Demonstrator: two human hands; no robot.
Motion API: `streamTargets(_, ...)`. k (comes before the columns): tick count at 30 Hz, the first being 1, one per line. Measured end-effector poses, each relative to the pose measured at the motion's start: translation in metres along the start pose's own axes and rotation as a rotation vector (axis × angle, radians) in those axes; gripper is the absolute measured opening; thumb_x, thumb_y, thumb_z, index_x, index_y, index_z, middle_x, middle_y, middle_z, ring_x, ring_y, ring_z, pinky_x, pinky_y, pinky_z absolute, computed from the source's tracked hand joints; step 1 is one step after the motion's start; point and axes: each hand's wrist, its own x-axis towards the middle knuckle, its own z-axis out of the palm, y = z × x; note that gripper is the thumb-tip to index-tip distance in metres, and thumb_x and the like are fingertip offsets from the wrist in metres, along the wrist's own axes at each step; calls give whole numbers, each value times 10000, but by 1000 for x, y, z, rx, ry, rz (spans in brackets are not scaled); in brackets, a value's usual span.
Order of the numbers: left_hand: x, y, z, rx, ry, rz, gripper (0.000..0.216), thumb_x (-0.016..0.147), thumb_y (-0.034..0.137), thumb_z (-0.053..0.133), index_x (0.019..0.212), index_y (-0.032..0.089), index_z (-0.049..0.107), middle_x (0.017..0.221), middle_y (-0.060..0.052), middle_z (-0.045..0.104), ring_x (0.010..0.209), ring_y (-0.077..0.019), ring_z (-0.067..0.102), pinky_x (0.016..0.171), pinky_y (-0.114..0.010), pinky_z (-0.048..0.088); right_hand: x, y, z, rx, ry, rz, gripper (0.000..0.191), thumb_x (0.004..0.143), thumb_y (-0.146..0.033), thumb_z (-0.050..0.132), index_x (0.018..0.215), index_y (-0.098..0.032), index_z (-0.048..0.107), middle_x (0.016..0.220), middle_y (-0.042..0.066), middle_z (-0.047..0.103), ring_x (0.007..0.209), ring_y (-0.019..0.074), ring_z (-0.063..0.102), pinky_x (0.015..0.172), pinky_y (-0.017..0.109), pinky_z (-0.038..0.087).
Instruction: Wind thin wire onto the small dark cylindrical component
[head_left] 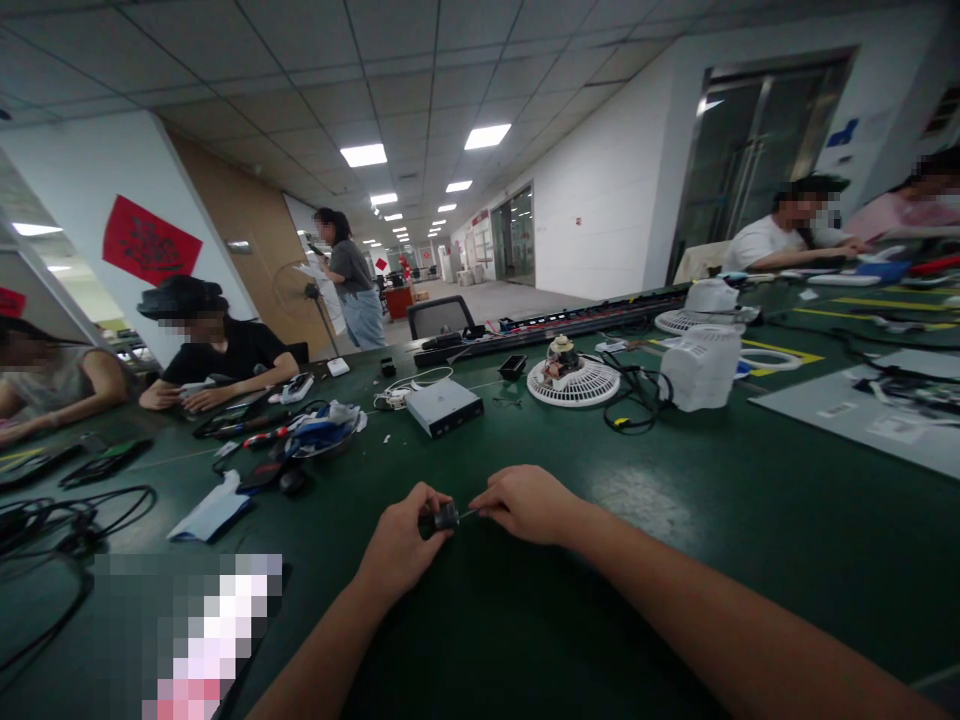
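Note:
My left hand (409,530) pinches a small dark cylindrical part (448,516) between thumb and fingers, just above the green tabletop. A thin metal rod (468,514) runs from the part's right end to the fingertips of my right hand (529,505), which are closed on it. Whether the rod belongs to the part or is a separate piece, I cannot tell. Beyond both hands lies a silver disc drive (444,407). To its right, a round white fan grille (574,385) carries an exposed motor (562,358).
A small black tray (513,367) and a white housing (701,367) stand farther back. Cables (641,395) loop beside the housing. Left are a blue-white packet (210,508), tools and a pixelated screen (225,620). A grey board (862,410) lies right. Several people sit around the table; one stands behind.

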Motion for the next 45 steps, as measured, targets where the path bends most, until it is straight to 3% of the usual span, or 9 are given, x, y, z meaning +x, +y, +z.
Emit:
streamTargets(5, 0, -1, 1, 4, 6, 19, 193, 726, 126, 664, 816, 224, 525, 1054, -35, 725, 976, -210, 684, 871, -372, 536, 1, 2, 2, 39, 42, 112, 307, 895, -292, 519, 1132, -306, 714, 917, 59, 718, 840, 226, 632, 719, 308, 440)
streamTargets(16, 0, -1, 1, 40, -19, -2, 195, 737, 123, 643, 856, 230, 531, 1088, -34, 715, 970, -210, 680, 850, -363, 525, 1, 4, 8, 143, -45, 53, 311, 877, -295, 527, 1120, -342, 716, 928, 13, 750, 824, 214, 659, 705, 297, 452)
streamTargets(25, -1, 0, 1, 87, -32, 7, 210, 737, 149, 659, 888, 242, 546, 1092, -21, 713, 955, -220, 675, 820, -353, 504, 1, -3, 3, 120, -30, 74, 293, 864, -297, 540, 1077, -353, 732, 877, 21, 749, 800, 222, 668, 687, 304, 455)
streamTargets(31, 0, 0, 2, 164, 4, -36, 197, 745, 180, 655, 899, 251, 555, 1047, -19, 719, 901, -230, 681, 779, -339, 497, 2, -2, 0, 7, -10, 339, 221, 854, -297, 551, 906, -246, 760, 827, 101, 729, 761, 258, 665, 668, 344, 462)
streamTargets(34, 1, -2, 1, 219, 31, -74, 195, 768, 214, 641, 940, 250, 557, 993, -30, 720, 870, -226, 687, 768, -325, 490, 4, -2, 2, 28, 82, 422, 286, 929, -307, 455, 924, -195, 719, 834, 117, 710, 758, 245, 656, 687, 350, 461)
streamTargets(37, 1, -4, 1, 284, 57, -106, 191, 785, 224, 616, 961, 251, 550, 928, -26, 715, 816, -222, 689, 716, -307, 479, 7, -6, 8, 158, 141, 348, 321, 974, -330, 391, 1045, -221, 685, 952, 84, 692, 853, 210, 641, 726, 313, 454)
streamTargets(41, 3, -7, -1, 339, 114, -144, 184, 798, 240, 595, 976, 243, 552, 921, -44, 703, 804, -233, 682, 684, -308, 469, 14, -17, 19, 241, 43, 256, 358, 758, -523, 688, 1017, -279, 721, 993, 48, 660, 862, 218, 623, 680, 288, 453)
streamTargets(45, 3, -7, -2, 291, 128, -148, 236, 782, 232, 615, 1013, 233, 565, 996, -61, 704, 853, -236, 683, 713, -318, 488, 15, -18, 22, 250, 47, 249, 207, 782, -390, 686, 936, -266, 747, 908, 41, 692, 831, 210, 630, 692, 291, 456)
